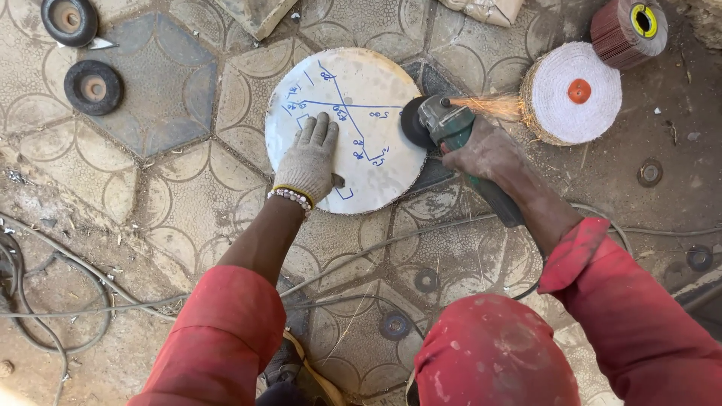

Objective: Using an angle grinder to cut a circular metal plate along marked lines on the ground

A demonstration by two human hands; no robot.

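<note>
Person crouched on the patterned tile floor (173, 98), red sleeves nearest the camera. Left hand (310, 162), gloved, lay flat with fingers spread on the round metal disc (361, 90), pinning it down and grasping nothing. Right hand (485, 154), bare, was clenched round the body of the angle grinder (451, 124), its wheel touching the disc's right edge, sparks flying right. Judged good practice: keep the pinning hand well apart from the wheel and the pressure steady. Beyond lay a white buffing wheel (573, 92) and a flap wheel (628, 28); two dark discs (92, 86) sat far left.
</note>
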